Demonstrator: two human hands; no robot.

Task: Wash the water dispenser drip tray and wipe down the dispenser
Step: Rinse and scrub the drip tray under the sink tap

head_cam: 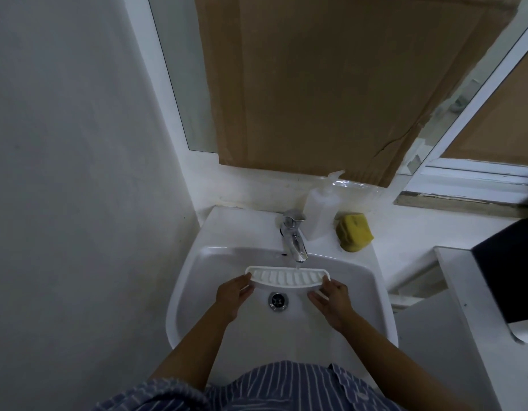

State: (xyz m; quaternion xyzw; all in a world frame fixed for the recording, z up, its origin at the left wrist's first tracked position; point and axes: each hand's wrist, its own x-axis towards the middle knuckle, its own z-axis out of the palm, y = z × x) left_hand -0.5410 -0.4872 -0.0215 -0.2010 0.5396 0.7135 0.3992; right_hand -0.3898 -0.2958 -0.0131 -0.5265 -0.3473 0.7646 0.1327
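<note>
The white slotted drip tray (pixel 287 276) is held level over the white sink (pixel 194 280), just below the chrome tap (pixel 293 235). A thin stream of water falls from the spout onto the tray's right half. My left hand (pixel 233 295) grips the tray's left end. My right hand (pixel 332 301) grips its right end. The drain (pixel 277 300) lies below the tray between my hands. The dispenser itself is out of view.
A yellow sponge (pixel 354 235) and a translucent plastic bottle (pixel 320 212) stand on the sink's back ledge, right of the tap. Cardboard (pixel 331 84) covers the window behind. A white counter (pixel 476 292) with a dark object (pixel 512 268) is at the right. A wall lies close on the left.
</note>
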